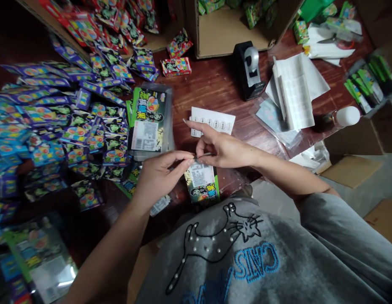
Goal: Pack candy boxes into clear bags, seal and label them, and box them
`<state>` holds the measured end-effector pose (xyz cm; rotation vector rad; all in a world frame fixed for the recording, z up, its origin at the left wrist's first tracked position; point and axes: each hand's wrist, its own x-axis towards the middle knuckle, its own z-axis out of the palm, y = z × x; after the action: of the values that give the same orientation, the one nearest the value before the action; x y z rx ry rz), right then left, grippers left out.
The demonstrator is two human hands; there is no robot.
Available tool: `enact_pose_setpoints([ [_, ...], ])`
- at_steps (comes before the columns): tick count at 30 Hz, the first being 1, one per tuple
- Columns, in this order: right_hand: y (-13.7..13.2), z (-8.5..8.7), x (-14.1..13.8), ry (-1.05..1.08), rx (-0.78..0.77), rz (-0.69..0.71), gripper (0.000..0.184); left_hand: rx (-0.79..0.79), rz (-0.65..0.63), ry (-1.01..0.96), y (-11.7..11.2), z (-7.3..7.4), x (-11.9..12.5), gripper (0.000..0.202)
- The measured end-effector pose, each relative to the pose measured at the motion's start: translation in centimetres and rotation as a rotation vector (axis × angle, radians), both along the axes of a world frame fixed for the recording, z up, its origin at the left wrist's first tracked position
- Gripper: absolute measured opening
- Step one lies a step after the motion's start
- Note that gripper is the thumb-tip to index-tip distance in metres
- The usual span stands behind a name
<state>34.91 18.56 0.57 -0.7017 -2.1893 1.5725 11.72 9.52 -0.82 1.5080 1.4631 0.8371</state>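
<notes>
A black-and-green printed candy package [202, 185] with a white label lies close to my body, its print upside down to me. At its far edge my left hand [164, 173] pinches with thumb and forefinger. My right hand [224, 147] pinches the same edge, its forefinger stretched out. The fingertips of both hands nearly meet there and hide part of the edge. Beyond my right hand lies a white sheet of round stickers [225, 120], partly covered by that hand. A similar printed package [147, 122] in clear plastic rests beyond my left hand.
Purple candy packets [75, 122] are heaped along the left. Red packets [176, 66] lie near a cardboard box [227, 46]. A black tape dispenser [246, 71], white label sheets [293, 93] and a white-capped bottle [347, 116] stand or lie to the right.
</notes>
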Motion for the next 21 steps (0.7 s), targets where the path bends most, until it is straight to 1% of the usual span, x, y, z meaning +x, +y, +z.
enact_pose_setpoints([
  [2,-0.4,-0.3,-0.1,-0.061,0.142,-0.056,0.092,-0.002,0.009,-0.006,-0.1,0.0,0.0,0.019],
  [4,-1.2,-0.6,0.0,-0.138,0.342,-0.13,0.088,-0.01,0.021,-0.009,-0.1,0.0,-0.1,0.019],
  [6,-2.2,-0.9,0.2,-0.223,0.547,-0.168,0.075,-0.009,0.035,-0.008,-0.2,0.0,-0.3,0.019],
  [8,-3.2,-1.1,0.3,-0.297,0.673,-0.173,0.065,-0.006,0.037,-0.019,-0.3,-0.1,-0.3,0.019],
  [9,-3.7,-1.2,0.3,-0.321,0.689,-0.178,0.063,-0.01,0.034,-0.039,-0.3,-0.2,-0.3,0.019],
  [10,-3.9,-1.2,0.1,-0.334,0.674,-0.185,0.065,-0.017,0.031,-0.069,-0.3,-0.2,-0.2,0.019],
  [12,-4.0,-1.0,-0.3,-0.337,0.584,-0.178,0.071,-0.034,0.024,-0.131,-0.2,-0.4,0.2,0.022],
  [15,-3.2,-0.5,-0.8,-0.304,0.478,-0.06,0.081,-0.046,0.002,-0.136,0.2,-0.5,0.1,0.03],
  [17,-2.6,-0.3,-0.5,-0.231,0.483,-0.003,0.083,-0.06,-0.012,-0.115,0.4,-0.4,-1.0,0.033],
  [18,-2.4,-0.3,-0.1,-0.175,0.495,-0.024,0.084,-0.049,0.023,-0.116,0.3,-0.3,-1.9,0.034],
  [19,-2.4,-0.4,0.4,-0.116,0.499,-0.093,0.085,-0.013,0.101,-0.135,0.2,-0.1,-3.0,0.036],
  [21,-2.8,-0.8,1.6,-0.009,0.452,-0.334,0.089,0.131,0.347,-0.228,-0.6,0.2,-5.1,0.042],
])
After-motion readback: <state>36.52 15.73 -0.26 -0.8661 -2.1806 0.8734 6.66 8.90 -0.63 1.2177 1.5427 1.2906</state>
